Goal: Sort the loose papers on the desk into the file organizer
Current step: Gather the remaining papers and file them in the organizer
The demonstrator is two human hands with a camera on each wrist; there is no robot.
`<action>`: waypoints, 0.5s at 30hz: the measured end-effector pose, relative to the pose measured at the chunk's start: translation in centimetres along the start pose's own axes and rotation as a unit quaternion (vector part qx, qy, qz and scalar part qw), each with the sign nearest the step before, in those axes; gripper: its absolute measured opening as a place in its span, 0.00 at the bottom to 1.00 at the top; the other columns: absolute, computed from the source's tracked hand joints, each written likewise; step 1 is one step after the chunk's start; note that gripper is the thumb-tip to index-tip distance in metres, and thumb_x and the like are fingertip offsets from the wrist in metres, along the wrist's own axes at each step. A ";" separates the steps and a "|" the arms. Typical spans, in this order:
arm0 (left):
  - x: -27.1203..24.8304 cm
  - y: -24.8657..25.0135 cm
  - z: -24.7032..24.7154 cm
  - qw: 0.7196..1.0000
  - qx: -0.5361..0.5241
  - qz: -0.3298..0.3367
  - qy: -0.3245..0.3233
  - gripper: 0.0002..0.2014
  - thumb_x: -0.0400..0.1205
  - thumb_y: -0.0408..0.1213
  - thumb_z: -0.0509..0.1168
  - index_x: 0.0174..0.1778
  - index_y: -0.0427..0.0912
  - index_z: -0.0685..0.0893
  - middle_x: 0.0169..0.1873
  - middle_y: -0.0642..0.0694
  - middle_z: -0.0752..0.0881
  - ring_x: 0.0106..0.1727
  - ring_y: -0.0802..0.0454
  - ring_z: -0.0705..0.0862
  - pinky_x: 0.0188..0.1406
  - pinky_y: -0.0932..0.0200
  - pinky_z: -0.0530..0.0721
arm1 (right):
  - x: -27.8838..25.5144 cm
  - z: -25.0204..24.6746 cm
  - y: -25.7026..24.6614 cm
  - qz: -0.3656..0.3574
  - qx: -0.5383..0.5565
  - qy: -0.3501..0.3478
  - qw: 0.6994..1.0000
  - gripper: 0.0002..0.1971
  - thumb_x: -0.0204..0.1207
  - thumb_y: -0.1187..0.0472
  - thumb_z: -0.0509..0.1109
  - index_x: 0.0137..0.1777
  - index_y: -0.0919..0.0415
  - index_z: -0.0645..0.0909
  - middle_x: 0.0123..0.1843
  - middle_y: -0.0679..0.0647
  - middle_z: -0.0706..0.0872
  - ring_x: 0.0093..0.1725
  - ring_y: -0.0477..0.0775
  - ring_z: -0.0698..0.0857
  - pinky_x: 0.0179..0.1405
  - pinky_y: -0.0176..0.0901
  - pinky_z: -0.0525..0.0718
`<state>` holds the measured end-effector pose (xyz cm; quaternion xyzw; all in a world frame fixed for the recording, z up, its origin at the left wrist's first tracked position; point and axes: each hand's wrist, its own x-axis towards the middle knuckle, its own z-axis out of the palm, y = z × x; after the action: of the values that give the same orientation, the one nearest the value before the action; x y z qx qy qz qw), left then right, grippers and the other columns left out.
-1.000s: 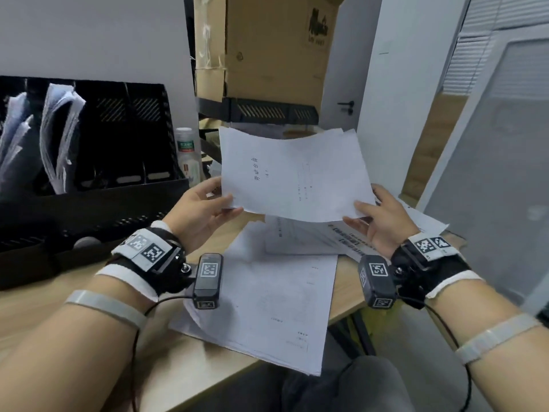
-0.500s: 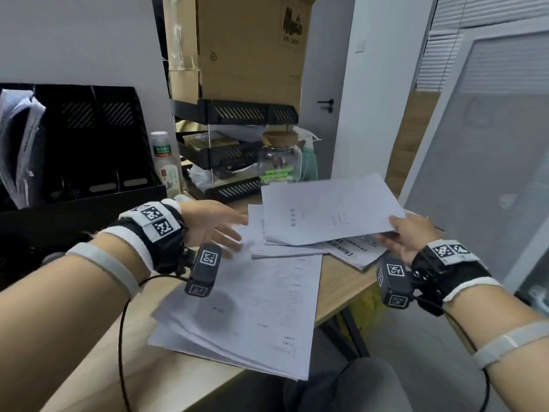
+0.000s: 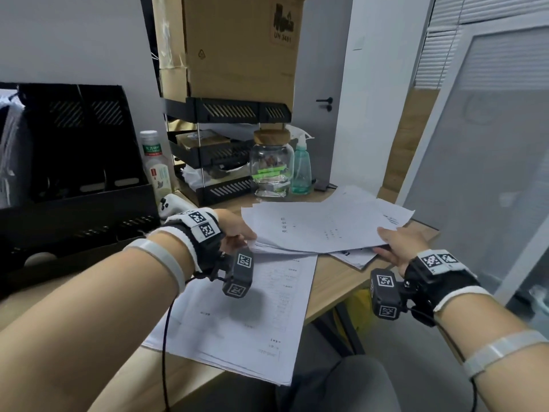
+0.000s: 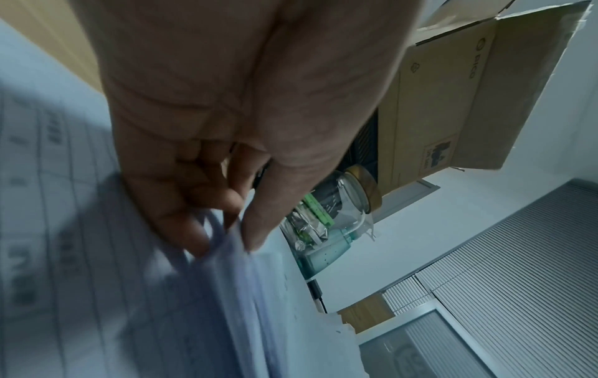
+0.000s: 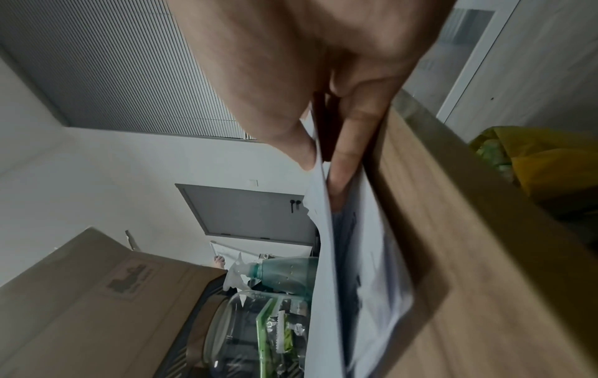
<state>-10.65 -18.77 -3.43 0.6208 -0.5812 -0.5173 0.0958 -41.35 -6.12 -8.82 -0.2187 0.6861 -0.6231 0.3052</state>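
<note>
A small stack of white printed sheets (image 3: 320, 227) lies low over the desk's far right part, held at both ends. My left hand (image 3: 237, 233) pinches its left edge, thumb above and fingers below, as the left wrist view shows at the paper edge (image 4: 233, 245). My right hand (image 3: 395, 245) pinches the right edge (image 5: 318, 163), thumb on top. A larger pile of papers (image 3: 246, 316) lies near the desk's front edge. The black file organizer (image 3: 77, 162) stands at the left, with papers in its leftmost slot.
A wooden desk (image 3: 335, 281) ends just right of my right hand. Behind the papers stand a drink bottle (image 3: 156, 165), a glass jar (image 3: 271, 165), a spray bottle (image 3: 301, 168) and a black tiered tray (image 3: 219, 150) bearing a cardboard box (image 3: 237, 46).
The sheets, held up in front of me a second ago, have come down onto the papers at the far right. My left hand let go, then took the left edge again.
</note>
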 end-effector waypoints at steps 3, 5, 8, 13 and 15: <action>0.1 -0.3 0.6 0.997 0.030 0.072 0.015 0.10 0.87 0.36 0.68 0.42 0.34 0.82 0.30 0.42 0.87 0.28 0.48 0.86 0.34 0.58 0.86 | -0.2 -0.3 -0.1 0.016 0.031 -0.030 0.999 0.13 0.79 0.69 0.69 0.62 0.61 0.78 0.67 0.56 0.85 0.63 0.64 0.86 0.61 0.57 0.88; 0.5 -0.7 1.0 0.992 -0.066 0.108 -0.006 0.05 0.88 0.30 0.64 0.56 0.32 0.82 0.48 0.37 0.89 0.46 0.42 0.90 0.49 0.48 0.93 | -0.7 -0.2 -0.3 0.017 0.027 -0.057 0.998 0.13 0.81 0.71 0.65 0.64 0.63 0.77 0.65 0.58 0.83 0.64 0.64 0.85 0.55 0.53 0.90; 0.5 -1.6 0.7 0.975 -0.190 0.099 -0.050 0.13 0.90 0.24 0.57 0.69 0.33 0.80 0.63 0.34 0.89 0.60 0.37 0.90 0.44 0.42 0.94 | -1.4 -0.1 -0.9 0.023 0.019 -0.081 0.996 0.10 0.83 0.74 0.61 0.60 0.64 0.76 0.64 0.60 0.82 0.65 0.64 0.84 0.35 0.45 0.93; 0.2 -2.5 -0.3 0.970 -0.222 0.096 -0.040 0.13 0.91 0.35 0.61 0.69 0.32 0.79 0.54 0.33 0.91 0.39 0.42 0.94 0.28 0.53 0.93 | -2.4 1.6 -1.7 0.002 -0.101 -0.124 0.987 0.13 0.84 0.73 0.59 0.61 0.57 0.78 0.60 0.61 0.87 0.56 0.64 0.90 0.34 0.42 0.92; 0.2 -2.9 -0.3 0.970 -0.221 0.089 -0.042 0.14 0.89 0.31 0.64 0.69 0.31 0.79 0.55 0.32 0.92 0.41 0.42 0.95 0.30 0.53 0.93 | -2.7 2.3 -1.8 -0.004 -0.144 -0.149 0.978 0.15 0.84 0.72 0.59 0.65 0.60 0.79 0.54 0.61 0.90 0.50 0.63 0.93 0.35 0.41 0.90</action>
<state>-8.62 -18.18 -5.45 0.5076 -0.5091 -0.6478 0.2520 -38.01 -6.18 -6.76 -0.3533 0.7145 -0.4797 0.3668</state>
